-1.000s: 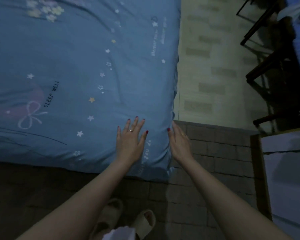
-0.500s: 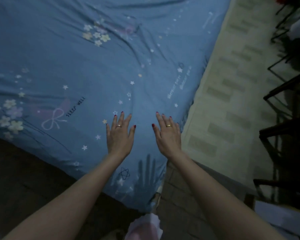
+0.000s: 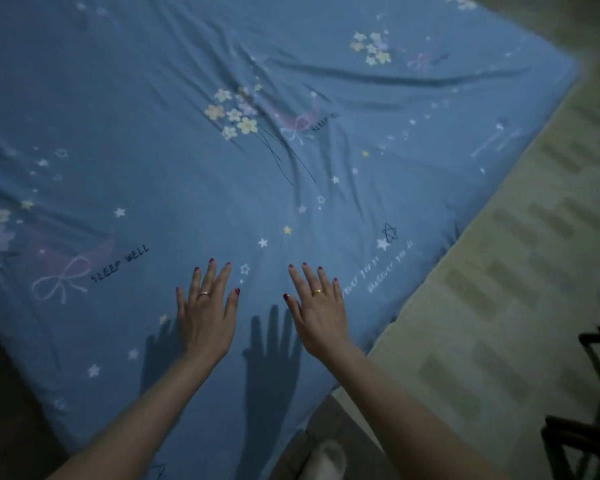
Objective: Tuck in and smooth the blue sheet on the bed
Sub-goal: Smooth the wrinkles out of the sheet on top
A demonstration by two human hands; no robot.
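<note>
- From my remote seat, the blue sheet (image 3: 187, 133) covers the bed across most of the view, its near corner pointing down toward the bottom edge between the 2 forearms.
- The left hand (image 3: 207, 317) is stretched out over the sheet near that corner, fingers straight and spread, gripping nothing; a ring (image 3: 203, 294) shows on 1 finger.
- The right hand (image 3: 317, 315) is beside it, apart from it, also flat-fingered and holding nothing, with a gold ring (image 3: 317, 292).
- Both hands cast shadows on the cloth below them; I cannot tell whether the palms touch the sheet.
- Long creases (image 3: 291, 147) run across the middle of the sheet beyond the fingertips, through a printed flower cluster (image 3: 234, 114).
- The words "SLEEP WELL" (image 3: 120, 263) lie left of the left hand.
- Pale patterned floor (image 3: 499, 306) borders the bed's right edge.
</note>
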